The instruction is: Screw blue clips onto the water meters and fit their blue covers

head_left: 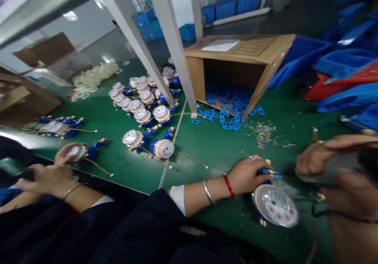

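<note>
A round water meter (279,207) with a white dial and blue body lies near the front edge of the green table. My left hand (245,175) is closed on its brass-ended pipe part, fingers by a small blue plastic tag (270,172). On the right, my right hand (315,159) is wrapped round a grey, dark-ended electric screwdriver (330,175), blurred by motion. Its thin tip points left toward the blue tag; whether they touch I cannot tell. A black cord (325,213) hangs below the hand.
Small screws (264,134) lie piled beyond my hands. Blue tags (232,118) spill from a cardboard box (245,49). Several water meters (141,116) stand left of a metal post (174,39). A co-worker's hands (56,173) hold another meter. Blue trays (345,65) are at right.
</note>
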{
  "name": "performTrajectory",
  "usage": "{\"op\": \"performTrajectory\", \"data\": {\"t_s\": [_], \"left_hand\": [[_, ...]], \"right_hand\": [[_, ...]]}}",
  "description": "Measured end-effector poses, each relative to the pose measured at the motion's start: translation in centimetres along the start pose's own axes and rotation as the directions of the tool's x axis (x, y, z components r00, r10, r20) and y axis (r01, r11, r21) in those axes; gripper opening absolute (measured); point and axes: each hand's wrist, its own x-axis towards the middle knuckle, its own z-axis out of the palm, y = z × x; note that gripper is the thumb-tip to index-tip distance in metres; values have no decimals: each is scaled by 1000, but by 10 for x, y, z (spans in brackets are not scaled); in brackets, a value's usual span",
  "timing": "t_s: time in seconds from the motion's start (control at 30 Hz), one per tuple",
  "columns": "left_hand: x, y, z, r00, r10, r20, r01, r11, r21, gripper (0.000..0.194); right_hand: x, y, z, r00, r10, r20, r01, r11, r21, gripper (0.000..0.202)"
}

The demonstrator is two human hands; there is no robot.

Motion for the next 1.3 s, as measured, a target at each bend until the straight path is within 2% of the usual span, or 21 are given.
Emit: {"op": "performTrajectory", "data": {"t_s": [0.07, 0.23, 0.37, 0.43, 0.47, 0.53, 0.6, 0.7, 0.77, 0.83, 0.97, 1.1, 1.17, 1.2, 1.23, 1.27, 1.3], "left_hand": [[0, 3, -2, 999, -32, -30, 31, 999, -9, 23], [0, 4, 0, 997, -49, -63, 46, 998, -43, 20], [-1, 6, 0, 998, -38, -54, 36, 998, -47, 20], [0, 5, -6, 999, 3, -43, -4, 999, -35, 21], [1, 3, -11, 999, 19, -41, -20, 999, -25, 23], [6, -8, -26, 995, -2, -95, 6, 999, 39, 26], [16, -26, -44, 971, -105, -216, 147, 972, 186, 24], [35, -55, -62, 906, -232, -354, 359, 863, 355, 13], [47, -69, -66, 898, -259, -356, 392, 839, 377, 6], [56, -75, -65, 903, -263, -340, 386, 844, 373, 2], [60, -71, -63, 918, -277, -283, 365, 870, 331, 9], [52, -44, -59, 941, -289, -175, 324, 920, 222, 8], [43, -22, -53, 945, -326, -43, 324, 945, -45, 7], [38, -11, -50, 938, -345, 38, 342, 903, -260, 7], [33, 0, -46, 928, -355, 118, 365, 795, -484, 8], [28, 9, -43, 916, -356, 187, 384, 636, -670, 9], [24, 17, -40, 904, -354, 241, 395, 471, -789, 10]], "right_hand": [[2, 1, 2, 999, -23, 40, 21, 999, 28, 42], [4, 7, -2, 985, -58, 161, 32, 987, 155, 31], [7, 4, -6, 966, -52, 253, 22, 993, 119, 46], [9, -4, -6, 960, -57, 273, 24, 992, 121, 44], [10, -10, -6, 961, -81, 264, 47, 990, 132, 41], [11, -25, -4, 971, -163, 174, 141, 981, 133, 36], [9, -40, 0, 972, -232, 38, 229, 971, 68, 34], [3, -57, 4, 966, -237, -106, 235, 971, -31, 32], [-3, -63, 5, 965, -227, -132, 220, 973, -67, 32], [-6, -66, 4, 968, -226, -109, 216, 972, -96, 33], [-8, -68, 5, 958, -280, -65, 275, 958, -78, 34], [-7, -65, 7, 915, -362, -180, 357, 932, -62, 36], [-6, -63, 6, 902, -382, -202, 381, 923, -43, 35], [-5, -62, 5, 902, -385, -197, 387, 922, -29, 34], [-4, -61, 4, 902, -388, -190, 393, 919, -13, 33], [-4, -60, 3, 903, -389, -183, 397, 918, 2, 32], [-4, -59, 2, 903, -389, -183, 398, 917, 15, 32]]}}
